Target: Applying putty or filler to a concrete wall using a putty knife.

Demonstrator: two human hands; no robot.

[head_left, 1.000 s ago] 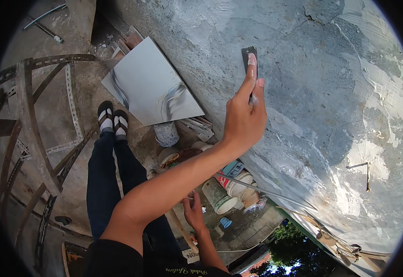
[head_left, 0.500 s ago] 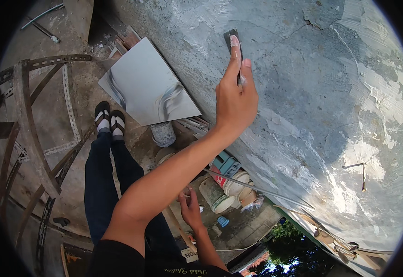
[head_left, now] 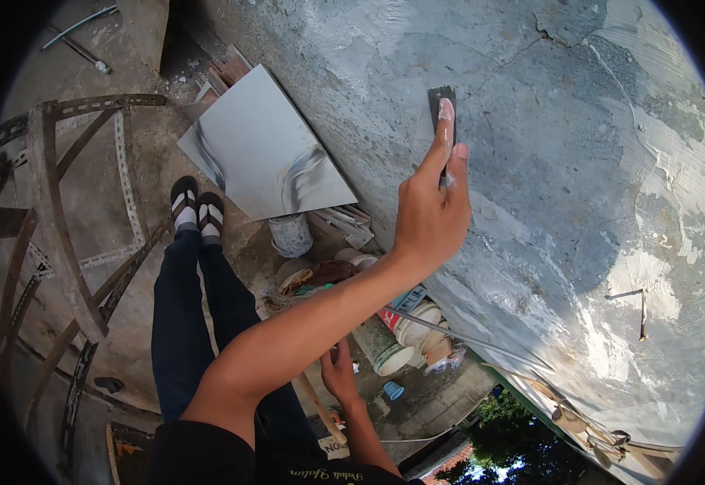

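My left hand (head_left: 437,206) reaches across to the grey plastered wall (head_left: 522,145) and grips a putty knife (head_left: 436,96). One finger lies stretched along the dark flat blade, whose end is against the wall or very close to it. Whitish smears mark the fingers. Lower down, near my legs, is my right hand (head_left: 339,377). Its fingers look curled, but my left forearm hides part of them and whatever they hold. A wooden stick (head_left: 317,406) runs beside that hand.
A pale square panel (head_left: 259,141) leans by the wall above a stained bucket (head_left: 291,235). Several tubs, including a white bucket (head_left: 415,326), and a blue cup (head_left: 393,390) stand below. A slotted metal frame (head_left: 61,218) is at left. A bent metal rod (head_left: 642,315) sticks from the wall.
My left hand has slid the putty knife right and a little nearer along the wall. More of the tubs shows above my forearm, which now covers more of my right hand's fingertips.
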